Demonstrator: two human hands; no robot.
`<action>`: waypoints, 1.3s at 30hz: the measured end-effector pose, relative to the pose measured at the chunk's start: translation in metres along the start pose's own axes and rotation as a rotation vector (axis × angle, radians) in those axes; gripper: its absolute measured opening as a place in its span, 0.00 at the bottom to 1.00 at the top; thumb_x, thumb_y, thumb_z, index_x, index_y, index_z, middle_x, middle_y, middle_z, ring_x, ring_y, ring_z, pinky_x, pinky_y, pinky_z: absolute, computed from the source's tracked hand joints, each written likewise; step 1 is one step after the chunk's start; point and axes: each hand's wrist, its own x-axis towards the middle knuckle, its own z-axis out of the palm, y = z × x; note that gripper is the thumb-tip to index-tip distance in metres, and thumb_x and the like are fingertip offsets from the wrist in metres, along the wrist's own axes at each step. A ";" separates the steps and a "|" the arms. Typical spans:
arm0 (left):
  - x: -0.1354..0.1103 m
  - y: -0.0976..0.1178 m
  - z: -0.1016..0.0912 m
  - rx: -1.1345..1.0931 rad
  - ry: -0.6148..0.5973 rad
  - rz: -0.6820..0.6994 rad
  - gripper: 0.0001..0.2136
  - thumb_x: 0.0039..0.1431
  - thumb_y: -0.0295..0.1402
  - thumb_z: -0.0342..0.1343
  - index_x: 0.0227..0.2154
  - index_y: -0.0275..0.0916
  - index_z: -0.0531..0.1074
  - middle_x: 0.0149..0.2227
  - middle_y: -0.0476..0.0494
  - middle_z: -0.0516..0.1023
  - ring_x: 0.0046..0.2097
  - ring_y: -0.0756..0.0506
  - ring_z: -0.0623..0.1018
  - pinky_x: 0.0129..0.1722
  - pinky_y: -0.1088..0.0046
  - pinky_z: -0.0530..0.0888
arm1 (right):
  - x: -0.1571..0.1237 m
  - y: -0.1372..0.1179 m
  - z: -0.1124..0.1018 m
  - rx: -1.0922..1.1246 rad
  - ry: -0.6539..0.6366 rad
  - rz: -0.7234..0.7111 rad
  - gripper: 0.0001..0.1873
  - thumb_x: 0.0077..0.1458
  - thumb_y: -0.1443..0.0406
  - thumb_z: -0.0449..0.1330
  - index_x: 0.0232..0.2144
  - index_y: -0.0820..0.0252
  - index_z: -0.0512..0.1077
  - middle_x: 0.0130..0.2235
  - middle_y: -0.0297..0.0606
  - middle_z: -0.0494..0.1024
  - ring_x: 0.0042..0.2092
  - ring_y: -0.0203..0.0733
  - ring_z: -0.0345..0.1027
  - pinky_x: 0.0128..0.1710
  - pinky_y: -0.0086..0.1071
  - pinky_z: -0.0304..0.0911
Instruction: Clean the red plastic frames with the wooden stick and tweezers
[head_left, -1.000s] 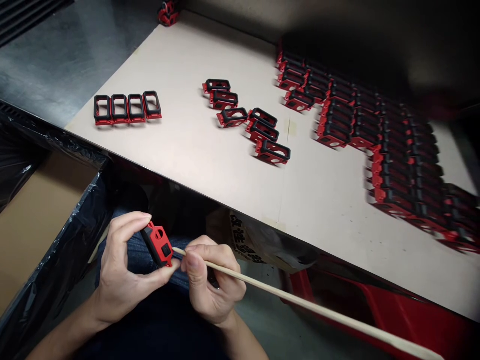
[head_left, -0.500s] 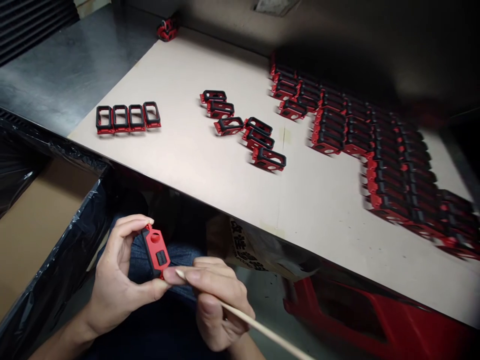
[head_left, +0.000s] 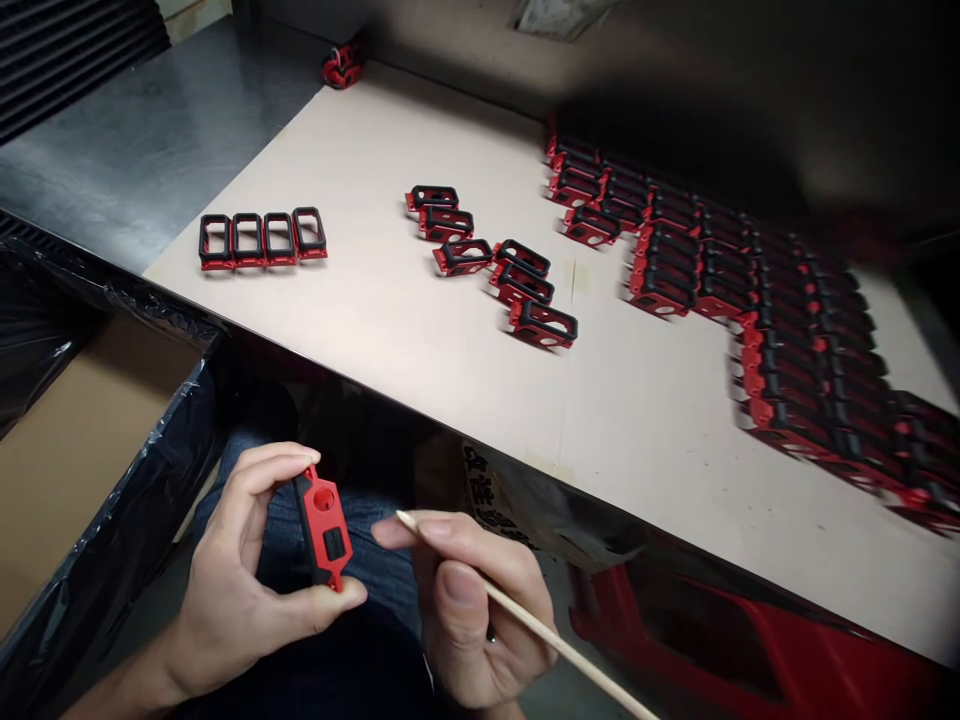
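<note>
My left hand [head_left: 240,570] pinches a small red and black plastic housing [head_left: 325,525] by its two ends, thumb below and fingertips above. Its red face, with a round hole and a dark rectangular inset, is turned towards my right side. To the right, apart from the housing, my right hand [head_left: 480,600] grips a thin wooden stick [head_left: 547,635] much like a pencil. The pointed tip of the stick rests along the index finger. Both hands are in front of the table edge, above my lap.
On the pale table sheet [head_left: 420,370] stand a row of housings [head_left: 262,240], a loose group of housings [head_left: 517,270] and a large dense array of housings [head_left: 795,330]. A box lined with black plastic [head_left: 112,420] is at the left. Something red [head_left: 675,640] lies under the table.
My right hand with the stick has drawn away from the housing to the right. The housing in my left hand has shifted slightly down and right in view.
</note>
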 end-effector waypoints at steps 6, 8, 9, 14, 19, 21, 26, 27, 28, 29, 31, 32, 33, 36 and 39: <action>-0.001 -0.003 -0.001 0.039 -0.009 -0.002 0.31 0.54 0.25 0.72 0.58 0.54 0.70 0.57 0.53 0.72 0.61 0.51 0.74 0.64 0.84 0.69 | 0.007 -0.004 0.009 0.094 -0.065 -0.113 0.11 0.70 0.70 0.51 0.46 0.62 0.73 0.27 0.35 0.77 0.25 0.37 0.73 0.23 0.28 0.69; -0.001 -0.004 -0.002 0.048 -0.008 -0.009 0.31 0.54 0.25 0.71 0.58 0.54 0.70 0.57 0.53 0.72 0.61 0.51 0.74 0.63 0.84 0.69 | 0.008 -0.005 0.010 0.075 -0.094 -0.126 0.10 0.69 0.70 0.51 0.45 0.62 0.72 0.27 0.35 0.76 0.24 0.37 0.72 0.22 0.29 0.67; -0.001 -0.004 -0.002 0.051 -0.007 -0.016 0.31 0.54 0.25 0.71 0.58 0.55 0.70 0.57 0.53 0.72 0.61 0.51 0.74 0.63 0.85 0.70 | 0.008 -0.006 0.010 0.065 -0.111 -0.122 0.10 0.68 0.71 0.51 0.45 0.62 0.72 0.27 0.35 0.76 0.24 0.37 0.72 0.22 0.29 0.67; 0.000 -0.006 -0.001 0.071 -0.001 -0.035 0.30 0.55 0.26 0.70 0.58 0.55 0.71 0.58 0.53 0.73 0.61 0.50 0.75 0.62 0.84 0.71 | 0.007 -0.011 0.007 0.030 -0.187 -0.052 0.15 0.59 0.75 0.53 0.45 0.59 0.70 0.30 0.36 0.79 0.27 0.39 0.74 0.25 0.32 0.69; 0.001 -0.007 -0.001 0.088 0.002 -0.033 0.30 0.55 0.26 0.70 0.58 0.56 0.71 0.58 0.53 0.73 0.62 0.50 0.75 0.63 0.82 0.71 | 0.008 -0.009 0.005 0.031 -0.197 -0.037 0.15 0.58 0.76 0.53 0.45 0.59 0.71 0.30 0.36 0.79 0.28 0.40 0.75 0.26 0.31 0.71; 0.000 -0.008 -0.001 0.096 0.002 -0.040 0.30 0.55 0.26 0.70 0.58 0.56 0.71 0.58 0.52 0.73 0.62 0.48 0.75 0.63 0.80 0.72 | 0.008 -0.008 0.005 0.033 -0.190 -0.040 0.13 0.61 0.75 0.53 0.45 0.59 0.72 0.29 0.36 0.79 0.28 0.39 0.75 0.26 0.31 0.70; -0.001 -0.010 -0.003 0.104 0.000 -0.048 0.30 0.57 0.28 0.71 0.60 0.55 0.71 0.61 0.48 0.73 0.64 0.44 0.75 0.64 0.73 0.74 | 0.006 -0.005 0.003 0.054 -0.183 -0.010 0.13 0.69 0.71 0.52 0.50 0.59 0.73 0.30 0.36 0.80 0.28 0.38 0.76 0.28 0.31 0.72; -0.001 -0.011 -0.003 0.103 -0.002 -0.049 0.29 0.57 0.29 0.71 0.60 0.55 0.71 0.61 0.48 0.73 0.64 0.44 0.75 0.64 0.71 0.74 | 0.005 -0.005 0.003 0.045 -0.180 0.024 0.14 0.69 0.72 0.52 0.51 0.58 0.73 0.30 0.36 0.80 0.28 0.38 0.76 0.29 0.30 0.72; -0.002 -0.011 -0.003 0.101 -0.005 -0.050 0.29 0.57 0.30 0.71 0.60 0.55 0.71 0.61 0.47 0.73 0.65 0.44 0.75 0.64 0.71 0.74 | 0.005 -0.005 0.003 0.036 -0.173 0.065 0.15 0.69 0.73 0.52 0.51 0.57 0.73 0.31 0.35 0.81 0.28 0.37 0.76 0.30 0.30 0.72; -0.002 -0.012 -0.003 0.098 -0.007 -0.051 0.29 0.58 0.30 0.71 0.61 0.55 0.70 0.62 0.47 0.73 0.65 0.43 0.75 0.65 0.70 0.74 | 0.005 -0.004 0.004 0.027 -0.165 0.106 0.15 0.68 0.74 0.53 0.50 0.56 0.74 0.31 0.34 0.80 0.28 0.36 0.75 0.30 0.29 0.71; -0.002 -0.013 -0.003 0.093 -0.014 -0.050 0.30 0.58 0.30 0.71 0.61 0.56 0.70 0.62 0.47 0.72 0.65 0.43 0.74 0.65 0.70 0.74 | 0.006 -0.003 0.005 0.019 -0.150 0.185 0.15 0.67 0.75 0.54 0.48 0.55 0.75 0.29 0.31 0.79 0.28 0.35 0.74 0.30 0.28 0.69; -0.002 -0.013 -0.003 0.093 -0.016 -0.048 0.30 0.58 0.30 0.71 0.61 0.56 0.70 0.62 0.47 0.72 0.66 0.44 0.74 0.65 0.70 0.73 | 0.006 -0.002 0.005 0.022 -0.147 0.217 0.14 0.67 0.74 0.54 0.46 0.54 0.75 0.29 0.30 0.78 0.28 0.35 0.73 0.29 0.28 0.68; -0.002 -0.013 -0.003 0.095 -0.017 -0.049 0.30 0.58 0.30 0.71 0.62 0.56 0.69 0.63 0.47 0.72 0.66 0.44 0.73 0.66 0.69 0.73 | 0.007 -0.001 0.006 0.027 -0.148 0.245 0.13 0.67 0.74 0.55 0.45 0.54 0.75 0.28 0.30 0.77 0.28 0.34 0.72 0.28 0.27 0.66; -0.002 -0.014 -0.003 0.104 -0.017 -0.052 0.31 0.58 0.30 0.71 0.62 0.56 0.69 0.63 0.47 0.72 0.67 0.43 0.73 0.66 0.67 0.72 | 0.009 0.001 0.007 0.047 -0.175 0.310 0.10 0.68 0.71 0.55 0.41 0.54 0.75 0.28 0.29 0.76 0.27 0.33 0.69 0.25 0.26 0.61; -0.001 -0.015 -0.003 0.117 -0.013 -0.055 0.30 0.58 0.32 0.71 0.61 0.54 0.70 0.63 0.45 0.73 0.67 0.41 0.73 0.66 0.63 0.74 | 0.010 0.002 0.008 0.062 -0.217 0.327 0.09 0.68 0.69 0.55 0.36 0.56 0.74 0.27 0.29 0.73 0.26 0.32 0.65 0.25 0.27 0.59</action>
